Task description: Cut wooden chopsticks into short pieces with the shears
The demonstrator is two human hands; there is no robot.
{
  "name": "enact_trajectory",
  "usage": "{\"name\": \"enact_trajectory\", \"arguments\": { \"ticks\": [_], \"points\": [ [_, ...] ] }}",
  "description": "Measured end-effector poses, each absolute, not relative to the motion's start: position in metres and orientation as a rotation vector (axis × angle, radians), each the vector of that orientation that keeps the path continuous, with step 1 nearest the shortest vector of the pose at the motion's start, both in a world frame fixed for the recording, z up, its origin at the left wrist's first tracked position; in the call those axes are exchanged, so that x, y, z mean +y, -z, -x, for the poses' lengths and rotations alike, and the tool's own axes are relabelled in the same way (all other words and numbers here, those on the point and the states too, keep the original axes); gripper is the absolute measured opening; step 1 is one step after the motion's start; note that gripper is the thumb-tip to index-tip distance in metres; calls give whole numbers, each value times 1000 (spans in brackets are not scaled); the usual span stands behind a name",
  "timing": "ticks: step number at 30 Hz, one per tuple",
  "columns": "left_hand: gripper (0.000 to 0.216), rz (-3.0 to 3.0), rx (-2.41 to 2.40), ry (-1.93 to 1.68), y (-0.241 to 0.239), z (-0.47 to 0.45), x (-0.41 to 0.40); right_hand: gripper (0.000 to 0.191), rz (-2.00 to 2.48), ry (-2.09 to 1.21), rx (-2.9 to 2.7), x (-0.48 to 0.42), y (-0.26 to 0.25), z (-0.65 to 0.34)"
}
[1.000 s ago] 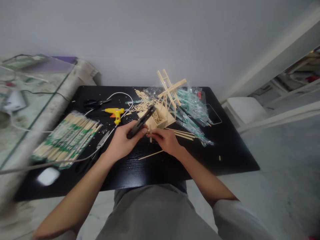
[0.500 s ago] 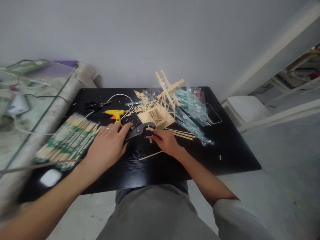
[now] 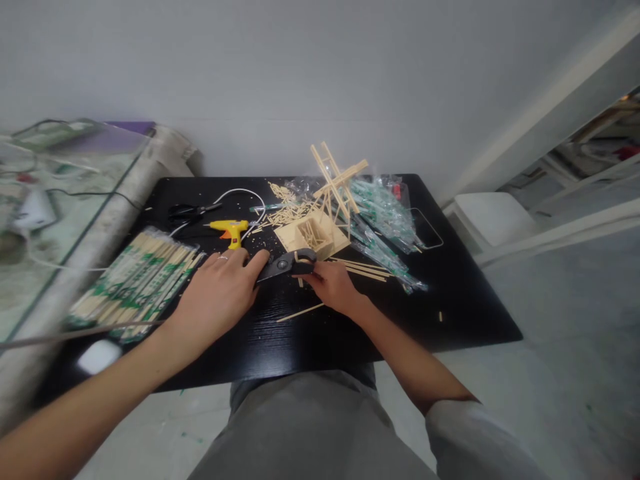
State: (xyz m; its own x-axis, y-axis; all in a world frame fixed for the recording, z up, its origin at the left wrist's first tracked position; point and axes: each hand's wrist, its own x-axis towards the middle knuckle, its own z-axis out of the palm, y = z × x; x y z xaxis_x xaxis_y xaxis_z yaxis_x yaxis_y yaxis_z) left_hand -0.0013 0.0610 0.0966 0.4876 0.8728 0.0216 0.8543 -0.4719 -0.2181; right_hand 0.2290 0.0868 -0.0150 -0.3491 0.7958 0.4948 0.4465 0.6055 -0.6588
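- Clock directions are read from the cutter's head, with twelve toward the wall.
- Black table (image 3: 270, 353): runs under everything here, its far edge along the wall.
- Packed chopsticks (image 3: 135, 283): at nine o'clock, in clear and green wrapping, just beyond the left hand.
- Green-and-clear wrappers (image 3: 387, 213): heaped at two o'clock, well apart from both hands.
- Wooden model (image 3: 287, 235): at one o'clock, near the fingertips of both hands; a flat base carries a box with sticks in it and a tilted lattice behind.
- Left hand (image 3: 217, 287): on the nine o'clock side, palm down, fingers curled round the cutter's handles, which it mostly hides.
- Right hand (image 3: 330, 283): on the three o'clock side, thumb and fingers pinched together on the wooden piece, right at the cutter's jaws.
- Cutter (image 3: 283, 265): between the hands, head pointing to three o'clock, curved jaws around the wooden piece; how far they close is unclear.
- Yellow glue gun (image 3: 233, 230): at ten o'clock, just past the left hand's knuckles.
- Long loose sticks (image 3: 367, 269): at three o'clock, beyond the right hand.
- Wooden piece (image 3: 301, 283): short, its lower end showing under the cutter at five o'clock.
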Motion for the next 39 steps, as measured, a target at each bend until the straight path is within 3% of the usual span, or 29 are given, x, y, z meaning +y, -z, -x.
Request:
{"name": "enact_trajectory", "arguments": {
  "ticks": [7, 31, 34, 39],
  "points": [
    [30, 2511, -1519, -225, -96, 3, 61, 17, 976, -549, -2004, 86, 16, -228],
    [36, 2527, -1552, -239, -93, 7, 63, 13, 1012, -551, -2021, 85, 12, -226],
    [37, 2546, -1574, -117, -88, 14, 68, 16, 981, -575, -1987, 83, 3, -225],
    [31, 2552, -1890, 418, -81, 28, 73, 15, 992, -507, -1894, 77, -28, -248]
  ]
}}
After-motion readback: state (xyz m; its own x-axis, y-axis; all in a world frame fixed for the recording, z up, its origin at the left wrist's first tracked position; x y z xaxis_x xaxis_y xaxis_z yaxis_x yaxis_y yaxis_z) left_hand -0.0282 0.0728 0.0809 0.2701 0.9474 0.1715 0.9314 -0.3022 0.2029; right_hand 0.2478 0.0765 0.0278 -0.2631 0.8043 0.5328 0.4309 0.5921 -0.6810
